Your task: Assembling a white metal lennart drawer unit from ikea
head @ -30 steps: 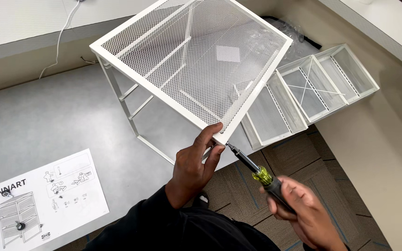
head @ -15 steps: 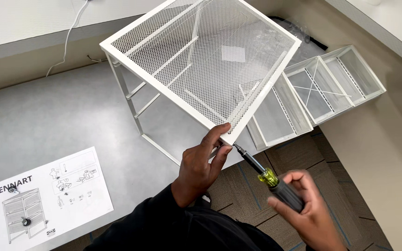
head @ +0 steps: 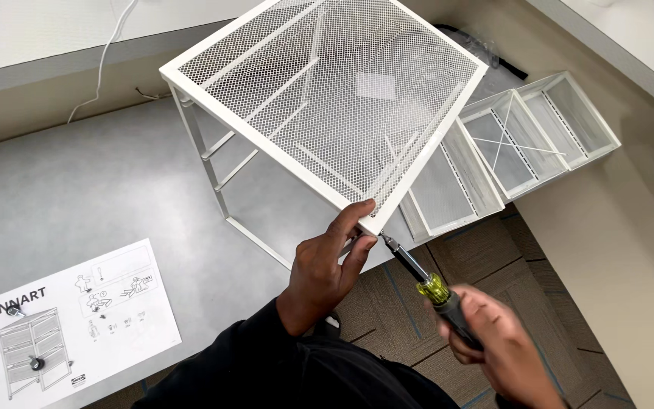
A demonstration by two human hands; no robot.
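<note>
You are steadying a white metal frame (head: pixel 327 98) with a fine mesh top, standing on a smooth grey desk (head: pixel 77 197). Your left hand (head: pixel 327 269) is pinching its near corner, grip clenched on the rim. Your right hand (head: pixel 497 348) is grasping a screwdriver (head: pixel 425 282) with a yellow-green and dark handle, its tip touching that corner. Since a moment ago, the frame is sitting higher in view. White mesh drawers (head: pixel 509 148) and a paper instruction sheet (head: pixel 77 322) are lying nearby.

The mesh frame (head: pixel 327 98) stands on the table (head: pixel 62 189), instruction sheet (head: pixel 77 322) left, drawers (head: pixel 516 144) right.
</note>
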